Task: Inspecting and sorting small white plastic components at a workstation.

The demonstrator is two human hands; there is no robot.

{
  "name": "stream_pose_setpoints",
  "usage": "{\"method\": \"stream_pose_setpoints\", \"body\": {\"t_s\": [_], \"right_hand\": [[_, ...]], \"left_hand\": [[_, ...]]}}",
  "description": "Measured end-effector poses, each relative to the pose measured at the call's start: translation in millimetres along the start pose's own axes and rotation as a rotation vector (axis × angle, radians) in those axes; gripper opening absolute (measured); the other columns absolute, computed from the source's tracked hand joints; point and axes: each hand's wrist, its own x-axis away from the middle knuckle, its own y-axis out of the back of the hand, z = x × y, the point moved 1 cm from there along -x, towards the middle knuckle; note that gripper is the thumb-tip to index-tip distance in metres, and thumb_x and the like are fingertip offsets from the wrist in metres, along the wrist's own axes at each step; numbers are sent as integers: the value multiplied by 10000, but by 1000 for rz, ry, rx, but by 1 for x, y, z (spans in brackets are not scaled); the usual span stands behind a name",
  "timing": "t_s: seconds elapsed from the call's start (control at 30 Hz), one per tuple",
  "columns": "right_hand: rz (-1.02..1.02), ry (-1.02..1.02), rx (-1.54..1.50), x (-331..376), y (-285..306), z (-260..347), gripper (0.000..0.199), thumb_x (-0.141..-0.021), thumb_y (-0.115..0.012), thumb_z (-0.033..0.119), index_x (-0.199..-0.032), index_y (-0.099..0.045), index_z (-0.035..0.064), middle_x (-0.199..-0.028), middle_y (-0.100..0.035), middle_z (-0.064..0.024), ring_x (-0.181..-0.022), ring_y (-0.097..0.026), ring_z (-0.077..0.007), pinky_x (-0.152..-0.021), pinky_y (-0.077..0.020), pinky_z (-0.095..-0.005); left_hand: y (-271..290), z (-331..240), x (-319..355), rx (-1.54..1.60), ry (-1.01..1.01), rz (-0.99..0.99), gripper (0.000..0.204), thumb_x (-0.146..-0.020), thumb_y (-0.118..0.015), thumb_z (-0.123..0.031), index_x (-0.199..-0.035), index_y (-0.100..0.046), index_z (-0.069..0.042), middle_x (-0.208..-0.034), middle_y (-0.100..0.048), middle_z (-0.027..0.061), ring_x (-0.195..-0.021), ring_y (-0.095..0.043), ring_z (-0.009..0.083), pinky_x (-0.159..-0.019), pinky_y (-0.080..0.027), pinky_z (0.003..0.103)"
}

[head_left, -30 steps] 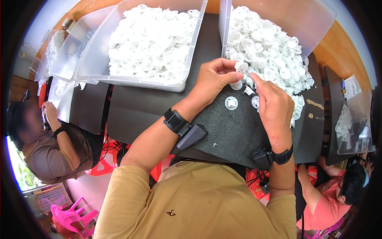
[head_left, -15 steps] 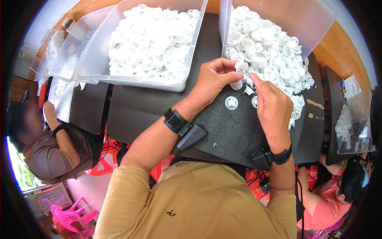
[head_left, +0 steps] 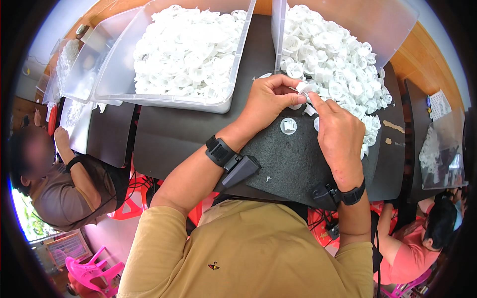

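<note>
My left hand [head_left: 268,102] pinches a small white plastic part [head_left: 303,88] between thumb and fingers, at the near edge of a heap of similar parts [head_left: 338,59]. My right hand [head_left: 340,134] is closed, its index fingertip against that part; whatever its fingers hold is too small and hidden to make out. Below the hands, a round white piece with a square raised middle [head_left: 288,126] lies on a dark grey mat [head_left: 283,161]. A small white piece [head_left: 310,110] lies just under my fingertips. Another round one is partly covered by my right hand.
A clear plastic bin [head_left: 226,106] full of white parts stands at the far left of the table. Another clear bin [head_left: 348,30] lies behind the heap, open toward me. One person [head_left: 82,184] sits at left, another [head_left: 412,248] at right.
The white part has turned in my left fingers, from its round face to a narrower side. My right index fingertip has shifted slightly left against it.
</note>
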Motion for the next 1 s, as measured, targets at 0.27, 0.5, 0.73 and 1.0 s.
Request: {"method": "stream_pose_setpoints", "body": {"t_s": [0.27, 0.5, 0.73, 1.0], "right_hand": [[14, 3, -87, 0, 1, -8, 355, -770, -592, 8, -1090, -667, 141, -749, -625, -47, -619, -629, -247, -530, -488, -352], [-70, -40, -222, -1, 2, -10, 331, -808, -582, -3, -1101, -666, 126, -783, -652, -63, -648, -637, -260, -566, -500, -360], [-62, -34, -228, -1, 2, -7, 335, -801, -602, 1, -1105, -665, 125, -755, -634, -72, -640, -628, -263, -563, -497, -359], [-48, -47, -204, 0, -1, -6, 382, -774, -600, -10, -1130, -647, 119, -774, -636, -73, -645, -632, -264, -562, -498, -371]], "left_hand": [[2, 1, -1, -6, -22, 5, 263, -804, -711, 4, -1053, -636, 42, -987, -681, 105, -883, -649, 126, -788, -542, 260], [4, 3, -5, 177, -17, 23, 301, -812, -713, -5, -1093, -612, 30, -1041, -663, 112, -958, -644, 158, -844, -530, 282], [4, 5, -6, 249, 15, 39, 312, -810, -715, -2, -1100, -604, 25, -1052, -660, 107, -967, -643, 156, -854, -532, 275], [0, 5, -6, 124, -39, 27, 335, -798, -717, 13, -1114, -608, 23, -1045, -670, 106, -939, -648, 136, -840, -534, 264]]}}
